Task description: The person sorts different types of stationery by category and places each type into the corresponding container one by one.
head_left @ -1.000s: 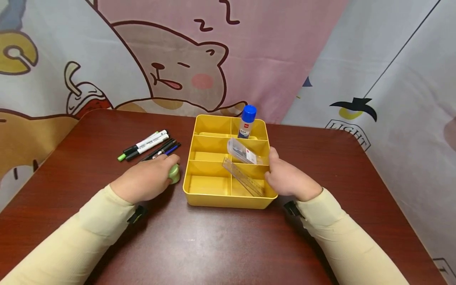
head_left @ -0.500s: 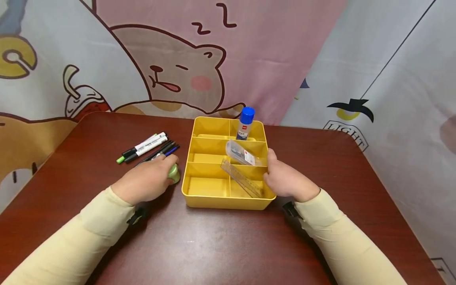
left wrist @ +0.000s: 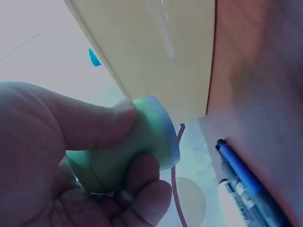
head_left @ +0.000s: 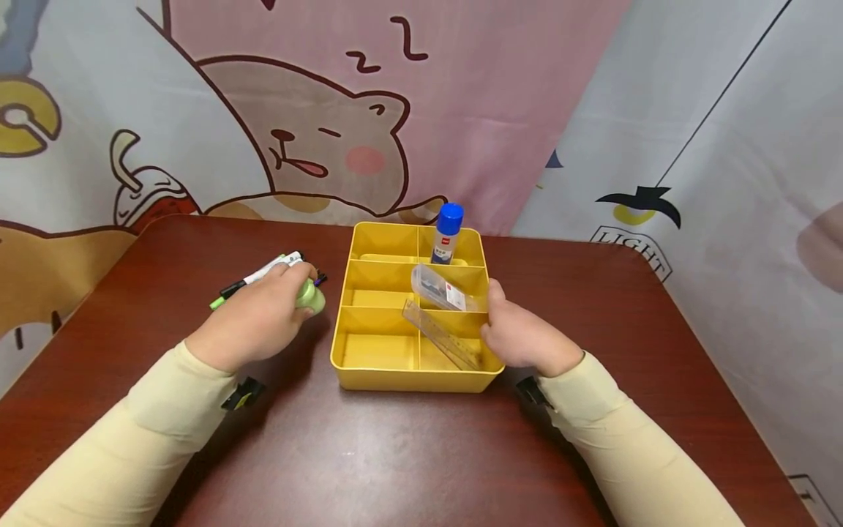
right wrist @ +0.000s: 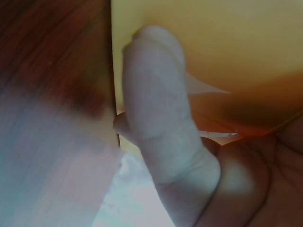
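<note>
Head view: on the bench [head_left: 395, 468], the yellow organizer [head_left: 411, 380] could skid if your right hand [head_left: 530, 337], gripping its right wall, pushes unevenly. Left of the organizer, your left hand [head_left: 253, 315] pinches the green object [left wrist: 147, 135]; its rounded side might slip, scattering the pens [head_left: 266, 269] nearby.

I see the right hand [right wrist: 201, 165] close up, one finger [right wrist: 156, 90] stretched nearly straight over the wall of a yellow box [right wrist: 241, 42]. A second fingertip [right wrist: 122, 124] peeks out from behind it on the left. The creased palm [right wrist: 246, 179] sits to the right, nearest me. Left of the box I have the reddish-brown table [right wrist: 52, 52], partly washed out by glare; beyond its far edge is a bright, blurred patch [right wrist: 130, 198].
</note>
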{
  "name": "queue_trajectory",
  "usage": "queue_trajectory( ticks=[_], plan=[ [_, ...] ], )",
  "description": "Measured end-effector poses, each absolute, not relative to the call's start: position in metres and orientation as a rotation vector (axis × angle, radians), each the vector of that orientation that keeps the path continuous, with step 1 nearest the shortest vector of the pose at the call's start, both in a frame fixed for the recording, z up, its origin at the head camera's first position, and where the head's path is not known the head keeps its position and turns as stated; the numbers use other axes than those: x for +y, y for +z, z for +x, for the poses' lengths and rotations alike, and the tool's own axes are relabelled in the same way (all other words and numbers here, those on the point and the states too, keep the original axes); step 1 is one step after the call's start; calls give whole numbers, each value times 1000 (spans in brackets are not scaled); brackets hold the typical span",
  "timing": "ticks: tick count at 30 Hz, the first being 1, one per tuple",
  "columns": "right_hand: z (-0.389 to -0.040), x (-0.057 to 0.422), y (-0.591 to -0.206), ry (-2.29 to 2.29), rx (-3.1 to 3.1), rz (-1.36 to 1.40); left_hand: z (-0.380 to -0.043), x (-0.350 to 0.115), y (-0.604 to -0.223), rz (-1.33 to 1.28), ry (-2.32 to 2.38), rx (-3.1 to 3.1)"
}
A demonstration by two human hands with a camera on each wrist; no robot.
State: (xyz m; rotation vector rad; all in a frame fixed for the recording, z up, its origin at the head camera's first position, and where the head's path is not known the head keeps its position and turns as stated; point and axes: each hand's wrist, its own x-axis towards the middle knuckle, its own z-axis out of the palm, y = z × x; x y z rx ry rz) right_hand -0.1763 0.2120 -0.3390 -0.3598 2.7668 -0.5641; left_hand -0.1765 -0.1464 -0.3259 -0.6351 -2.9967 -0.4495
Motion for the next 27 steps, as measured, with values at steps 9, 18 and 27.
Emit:
queue_trajectory(
  ticks=[9,18,27],
  plan=[
    [-175,213,-340,-521,2789,-389,-184,-141,-314,-639,-471,-2942],
    [-175,212,-340,-521,2805,-397,-195,-128,-302,-657,-505,-2879],
    [-174,212,-338,-532,2804,-392,-209,-109,-289,-711,-533,-2858]
  ],
)
